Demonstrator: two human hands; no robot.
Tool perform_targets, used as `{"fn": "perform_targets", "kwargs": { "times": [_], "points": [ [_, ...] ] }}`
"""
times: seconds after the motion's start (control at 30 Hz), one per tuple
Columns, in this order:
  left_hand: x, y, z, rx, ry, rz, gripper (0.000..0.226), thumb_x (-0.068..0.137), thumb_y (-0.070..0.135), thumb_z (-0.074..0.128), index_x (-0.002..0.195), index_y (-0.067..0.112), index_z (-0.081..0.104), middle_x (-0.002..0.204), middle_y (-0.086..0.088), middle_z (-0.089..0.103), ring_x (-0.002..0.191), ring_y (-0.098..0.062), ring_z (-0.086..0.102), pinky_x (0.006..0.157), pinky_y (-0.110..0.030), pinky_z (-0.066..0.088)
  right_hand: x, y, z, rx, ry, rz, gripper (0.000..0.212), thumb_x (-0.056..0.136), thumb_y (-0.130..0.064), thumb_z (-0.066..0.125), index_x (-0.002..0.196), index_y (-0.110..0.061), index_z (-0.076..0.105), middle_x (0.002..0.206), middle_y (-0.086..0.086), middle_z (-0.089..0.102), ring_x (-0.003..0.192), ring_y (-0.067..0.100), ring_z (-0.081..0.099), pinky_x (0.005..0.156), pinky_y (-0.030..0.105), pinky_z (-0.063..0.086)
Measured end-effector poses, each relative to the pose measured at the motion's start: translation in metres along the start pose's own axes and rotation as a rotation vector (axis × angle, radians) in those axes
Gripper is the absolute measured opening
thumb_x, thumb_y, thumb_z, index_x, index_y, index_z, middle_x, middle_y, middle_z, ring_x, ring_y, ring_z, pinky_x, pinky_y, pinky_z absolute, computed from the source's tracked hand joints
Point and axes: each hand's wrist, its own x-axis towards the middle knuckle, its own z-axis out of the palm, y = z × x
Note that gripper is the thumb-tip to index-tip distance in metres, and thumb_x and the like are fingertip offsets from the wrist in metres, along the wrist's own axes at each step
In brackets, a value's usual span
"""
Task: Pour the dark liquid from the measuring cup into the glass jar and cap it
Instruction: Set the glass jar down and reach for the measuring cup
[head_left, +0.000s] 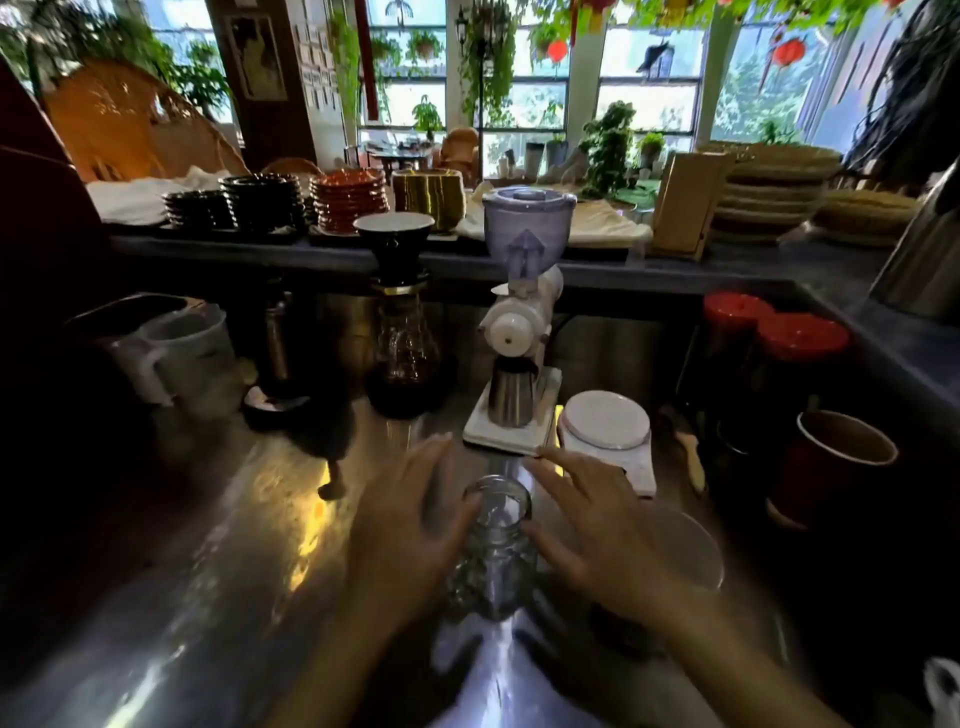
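Observation:
A clear, uncapped glass jar (496, 540) stands upright on the steel counter (234, 561), and I see no liquid in it. My left hand (410, 525) is at its left side and my right hand (592, 530) at its right, fingers spread, thumbs at or touching the glass. Neither hand is closed around it. A translucent plastic measuring cup (182, 353) with a handle stands far left at the back; its contents do not show. No jar cap is visible.
Behind the jar stand a white coffee grinder (519, 322) with a steel cup, a dripper on a glass carafe (402, 348) holding dark liquid, and a white scale (608, 421). A translucent round container (691, 551) lies right of my right hand. Red-lidded jars (800, 338) and a red cup (836, 462) crowd the right.

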Motion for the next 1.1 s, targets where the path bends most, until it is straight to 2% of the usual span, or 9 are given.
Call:
{"fn": "perform_targets", "kwargs": {
  "times": [0.13,0.27,0.43,0.57,0.67,0.73,0.8,0.87,1.1],
  "points": [
    [-0.016,-0.011,0.021,-0.055,-0.18,-0.011,0.06,0.078,0.039,0.072,0.13,0.033,0.044,0.129,0.013,0.049,0.12,-0.006,0.044,0.096,-0.012,0.031,-0.012,0.007,0.012,-0.021,-0.204,-0.033,0.048,0.084,-0.041,0.052,0.128,-0.022,0.047,0.132,0.008,0.052,0.116,0.026,0.048,0.093,0.038,0.036],
    [-0.019,-0.017,0.036,-0.122,-0.191,-0.072,0.069,0.074,0.035,0.078,0.132,0.03,0.042,0.122,0.018,0.043,0.112,0.0,0.043,0.082,0.0,0.028,-0.01,0.009,0.015,-0.03,-0.192,-0.063,0.035,0.085,-0.028,0.058,0.118,-0.016,0.057,0.122,0.009,0.06,0.107,0.027,0.054,0.084,0.042,0.044],
    [-0.014,-0.02,0.046,-0.135,-0.23,-0.179,0.081,0.073,0.032,0.079,0.139,0.025,0.034,0.123,0.016,0.039,0.114,-0.005,0.041,0.097,-0.022,0.034,0.0,0.01,0.015,-0.023,-0.135,-0.114,0.02,0.079,-0.016,0.062,0.097,-0.011,0.069,0.097,0.008,0.07,0.086,0.028,0.062,0.069,0.038,0.047],
    [-0.008,-0.017,0.051,-0.176,-0.212,-0.145,0.069,0.066,0.035,0.079,0.126,0.03,0.046,0.114,0.015,0.05,0.105,-0.007,0.051,0.092,-0.028,0.04,0.008,0.008,0.017,-0.047,-0.096,-0.159,0.011,0.076,-0.014,0.061,0.079,-0.01,0.071,0.078,0.006,0.07,0.074,0.025,0.062,0.066,0.031,0.042],
    [0.0,-0.02,0.056,-0.242,-0.248,-0.153,0.065,0.06,0.039,0.078,0.117,0.037,0.047,0.115,0.015,0.054,0.107,-0.007,0.054,0.095,-0.028,0.044,0.011,0.007,0.018,-0.089,-0.091,-0.172,0.006,0.075,-0.012,0.062,0.072,-0.01,0.067,0.074,0.005,0.067,0.07,0.022,0.058,0.066,0.026,0.033],
    [0.006,-0.025,0.059,-0.321,-0.336,-0.185,0.069,0.065,0.025,0.083,0.122,0.033,0.046,0.12,0.016,0.052,0.113,-0.006,0.053,0.095,-0.017,0.044,0.011,0.005,0.02,-0.094,-0.087,-0.161,0.004,0.073,-0.008,0.068,0.071,-0.009,0.065,0.073,0.006,0.066,0.068,0.022,0.056,0.065,0.026,0.033],
    [0.015,-0.032,0.06,-0.445,-0.458,-0.227,0.072,0.067,0.011,0.083,0.119,0.04,0.043,0.118,0.017,0.053,0.112,-0.002,0.054,0.084,-0.008,0.046,0.011,0.004,0.021,-0.077,-0.088,-0.145,0.004,0.072,-0.008,0.068,0.071,-0.009,0.064,0.073,0.008,0.066,0.067,0.023,0.056,0.064,0.026,0.034],
    [0.023,-0.036,0.058,-0.512,-0.577,-0.26,0.073,0.068,0.006,0.081,0.113,0.049,0.043,0.117,0.018,0.053,0.11,-0.004,0.055,0.075,-0.011,0.052,0.011,0.002,0.021,-0.044,-0.1,-0.123,0.004,0.072,-0.01,0.067,0.071,-0.009,0.064,0.073,0.008,0.066,0.068,0.023,0.057,0.066,0.026,0.035],
    [0.041,-0.042,0.06,-0.583,-0.714,-0.265,0.073,0.065,-0.005,0.078,0.114,0.043,0.05,0.13,-0.005,0.054,0.12,-0.025,0.054,0.094,-0.047,0.053,0.013,0.001,0.021,-0.05,-0.144,-0.076,0.014,0.07,-0.013,0.077,0.078,-0.009,0.065,0.081,0.011,0.07,0.073,0.026,0.06,0.07,0.03,0.037]
  ]
}}
